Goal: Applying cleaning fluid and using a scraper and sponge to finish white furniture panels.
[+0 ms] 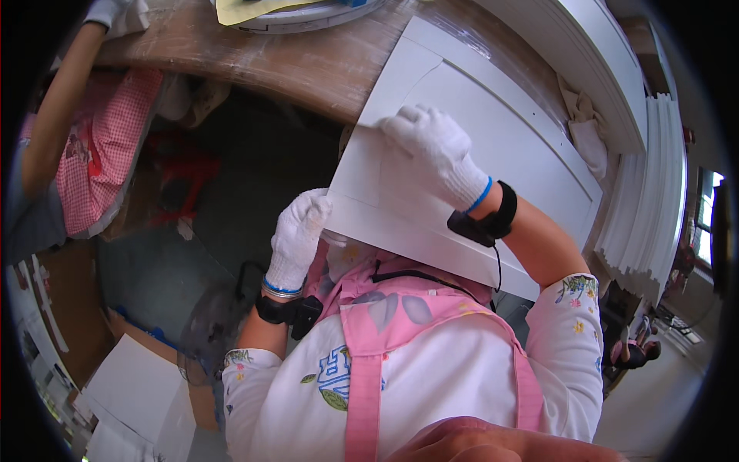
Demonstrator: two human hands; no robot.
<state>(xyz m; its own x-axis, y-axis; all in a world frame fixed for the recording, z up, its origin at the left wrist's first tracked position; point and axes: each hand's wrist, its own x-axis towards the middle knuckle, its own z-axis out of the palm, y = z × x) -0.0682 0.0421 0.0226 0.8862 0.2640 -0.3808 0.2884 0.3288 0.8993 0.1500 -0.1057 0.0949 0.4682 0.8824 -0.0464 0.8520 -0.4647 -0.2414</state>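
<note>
A white framed panel (493,146) with a recessed middle lies aslant, partly on the table and partly over my lap. My left hand (298,235), in a white knit glove, grips the panel's left edge near its front corner, with the fingers closed around it. My right hand (433,146), gloved the same way, rests on the panel toward its left end. Its fingers are curled and closed. Whatever they may hold is hidden under the glove. Both wrists wear black straps.
The brown worktable (308,65) carries a round white container (308,17), a beige cloth (586,135) and long white boards (593,54). More white panels (647,192) stand at right. A co-worker's arm (58,115) reaches in at left, near a red stool (181,181). A fan (212,331) stands lower left.
</note>
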